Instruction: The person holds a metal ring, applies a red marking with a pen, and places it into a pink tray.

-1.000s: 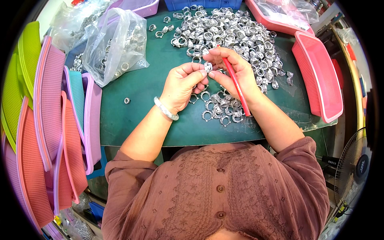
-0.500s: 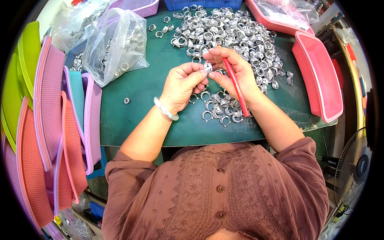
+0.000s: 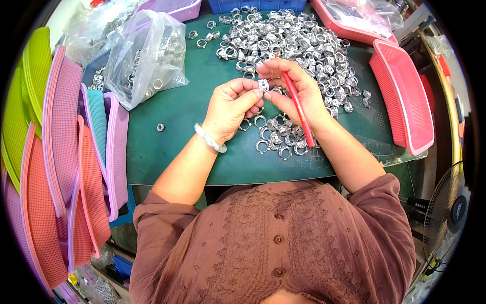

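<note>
Between the thumb and forefinger of my left hand (image 3: 229, 105) a silver-coloured metal ring (image 3: 263, 85) is pinched, its broad patterned face turned up. My right hand (image 3: 310, 100) curves around the ring's other side, thumb tip close to it; whether it touches the ring I cannot tell. A slim red pen (image 3: 299, 111) lies across the right hand, held in the crook of the thumb and slanting down toward the wrist. Beneath and between the hands is a small group of similar rings (image 3: 284, 152). Beyond them spreads a large heap of rings (image 3: 293, 40).
All this lies on a green tabletop (image 3: 172, 157). One lone ring (image 3: 160, 127) sits at left, near a clear plastic bag (image 3: 147, 61) of rings. Coloured baskets (image 3: 63, 126) stack along the left side. A pink basket (image 3: 400, 96) stands right, above a fan (image 3: 445, 213).
Very little differs. The fingertips of my right hand have shifted slightly beside the ring, while my left hand keeps its pinch and the pen stays in the right.
</note>
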`<state>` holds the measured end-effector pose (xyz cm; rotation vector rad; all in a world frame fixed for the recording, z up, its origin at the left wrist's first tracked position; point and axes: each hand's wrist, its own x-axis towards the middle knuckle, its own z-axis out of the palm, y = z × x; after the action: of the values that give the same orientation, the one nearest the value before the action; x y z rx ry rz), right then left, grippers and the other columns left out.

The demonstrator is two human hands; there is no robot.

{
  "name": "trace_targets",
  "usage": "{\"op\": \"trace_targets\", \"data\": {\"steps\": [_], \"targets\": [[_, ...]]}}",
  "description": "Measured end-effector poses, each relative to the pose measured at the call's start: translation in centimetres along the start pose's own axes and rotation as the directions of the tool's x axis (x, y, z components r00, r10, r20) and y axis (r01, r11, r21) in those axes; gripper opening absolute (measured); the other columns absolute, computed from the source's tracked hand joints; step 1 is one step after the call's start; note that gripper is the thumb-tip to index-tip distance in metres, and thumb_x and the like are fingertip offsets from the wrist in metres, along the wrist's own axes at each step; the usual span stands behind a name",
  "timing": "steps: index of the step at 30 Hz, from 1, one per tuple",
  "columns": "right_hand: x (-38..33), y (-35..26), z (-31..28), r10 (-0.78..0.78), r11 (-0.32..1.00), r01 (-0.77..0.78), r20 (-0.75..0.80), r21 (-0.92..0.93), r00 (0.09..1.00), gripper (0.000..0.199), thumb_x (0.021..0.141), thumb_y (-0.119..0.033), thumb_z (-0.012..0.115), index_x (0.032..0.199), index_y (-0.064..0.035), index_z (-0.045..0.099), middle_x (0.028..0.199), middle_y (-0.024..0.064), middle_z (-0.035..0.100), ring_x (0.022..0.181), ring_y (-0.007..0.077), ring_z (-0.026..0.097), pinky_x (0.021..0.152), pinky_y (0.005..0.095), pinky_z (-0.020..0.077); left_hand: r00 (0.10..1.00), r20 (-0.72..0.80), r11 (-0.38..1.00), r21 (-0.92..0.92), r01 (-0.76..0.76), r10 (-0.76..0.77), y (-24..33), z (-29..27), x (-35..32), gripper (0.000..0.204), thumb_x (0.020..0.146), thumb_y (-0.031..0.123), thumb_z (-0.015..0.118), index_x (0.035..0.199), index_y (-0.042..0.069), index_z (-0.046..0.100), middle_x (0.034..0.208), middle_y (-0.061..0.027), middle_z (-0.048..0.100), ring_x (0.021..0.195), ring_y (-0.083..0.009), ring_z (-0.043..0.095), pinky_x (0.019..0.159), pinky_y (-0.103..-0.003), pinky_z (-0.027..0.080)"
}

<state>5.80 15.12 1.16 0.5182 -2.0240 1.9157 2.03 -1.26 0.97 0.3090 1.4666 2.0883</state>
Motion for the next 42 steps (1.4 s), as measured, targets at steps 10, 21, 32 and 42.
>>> {"op": "trace_targets", "data": {"steps": [10,21,32,42], "targets": [[-0.01,-0.16,-0.19,0.159,0.987,-0.159,-0.019,0.028,0.987,0.039,0.079,0.000,0.060,0.115,-0.0041,0.048,0.103,0.0096,0.057,0.095,0.0156,0.055,0.081,0.0279,0.0458,0.997,0.017,0.994,0.088,-0.072,0.071,-0.03,0.05,-0.07,0.010,0.083,0.007,0.057,0.092,0.005,0.060,0.071,-0.0004,0.060,0.057,-0.0037,0.052,0.050,-0.016,0.041],[-0.08,-0.07,-0.05,0.188,0.973,-0.183,-0.024,0.137,0.982,0.037,0.079,0.004,0.059,0.114,-0.0040,0.050,0.100,0.0071,0.057,0.091,0.0131,0.055,0.082,0.0261,0.0457,0.972,0.046,0.960,0.150,-0.237,0.232,-0.77,0.30,0.16,0.013,0.083,0.001,0.056,0.095,0.002,0.061,0.075,-0.0014,0.061,0.058,-0.0021,0.050,0.049,-0.014,0.038],[0.00,-0.20,0.05,0.125,0.988,-0.122,-0.030,0.093,0.992,0.039,0.077,0.007,0.059,0.113,-0.0040,0.050,0.101,0.0060,0.057,0.093,0.0125,0.054,0.081,0.0256,0.0452,0.979,0.028,0.964,0.171,-0.206,0.204,-0.44,0.30,0.31,0.016,0.082,0.000,0.055,0.097,0.003,0.052,0.077,-0.0017,0.060,0.056,-0.0023,0.048,0.048,-0.015,0.037],[-0.03,-0.33,0.07,0.087,0.995,-0.086,-0.033,0.042,0.996,0.039,0.075,0.007,0.061,0.112,-0.0038,0.051,0.102,0.0063,0.057,0.095,0.0133,0.054,0.083,0.0263,0.0446,0.995,-0.004,0.987,0.126,-0.098,0.099,0.11,0.20,0.18,0.017,0.082,0.010,0.056,0.098,0.005,0.052,0.078,-0.0019,0.060,0.054,-0.0029,0.047,0.047,-0.015,0.035]]}}
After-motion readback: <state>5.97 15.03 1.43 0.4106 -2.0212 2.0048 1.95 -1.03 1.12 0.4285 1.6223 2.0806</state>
